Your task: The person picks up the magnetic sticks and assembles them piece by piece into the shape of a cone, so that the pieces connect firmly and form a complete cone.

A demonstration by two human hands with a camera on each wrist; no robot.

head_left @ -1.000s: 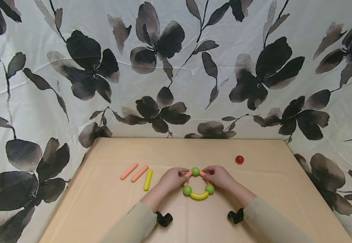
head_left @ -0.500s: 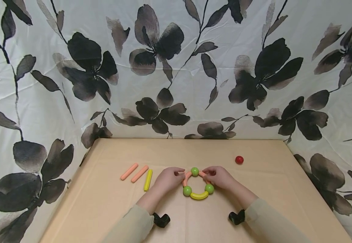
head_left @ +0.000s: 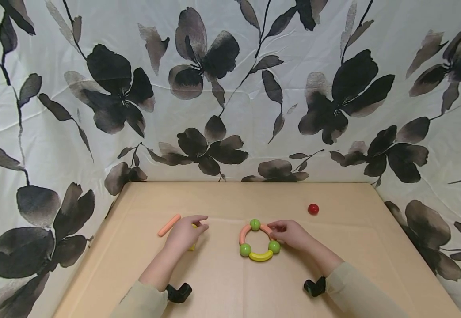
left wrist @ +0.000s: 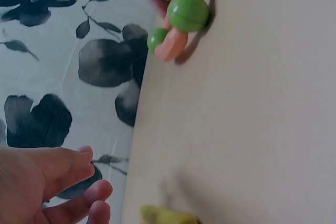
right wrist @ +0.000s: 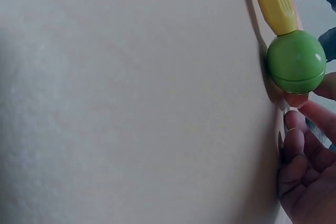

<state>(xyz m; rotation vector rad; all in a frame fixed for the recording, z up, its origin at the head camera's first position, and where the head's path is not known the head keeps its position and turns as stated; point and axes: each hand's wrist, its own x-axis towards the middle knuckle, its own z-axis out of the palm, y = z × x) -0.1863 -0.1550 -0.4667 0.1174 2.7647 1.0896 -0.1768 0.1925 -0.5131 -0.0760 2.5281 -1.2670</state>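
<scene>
A ring of toy pieces lies on the board, made of green balls (head_left: 245, 250), pink curved rods (head_left: 242, 235) and a yellow curved rod (head_left: 260, 256). My right hand (head_left: 290, 234) pinches the right-hand pink curved rod between thumb and fingers; in the right wrist view, the green ball (right wrist: 296, 61) partly covers that rod. Left of the ring, my left hand (head_left: 182, 235) hovers with relaxed fingers over a yellow straight rod (head_left: 192, 247), holding nothing. A pink straight rod (head_left: 169, 225) lies beside that hand, which hides the second pink straight rod.
A red ball (head_left: 313, 209) sits toward the back right of the tan board (head_left: 222, 287). Behind the board hangs a white cloth (head_left: 274, 26) with dark flowers. Each wrist wears a black camera mount (head_left: 179, 293).
My left hand has let go of the ring's left pink curved rod and moved left, over the straight rods. My right hand has stayed at the ring, shifting only slightly.
</scene>
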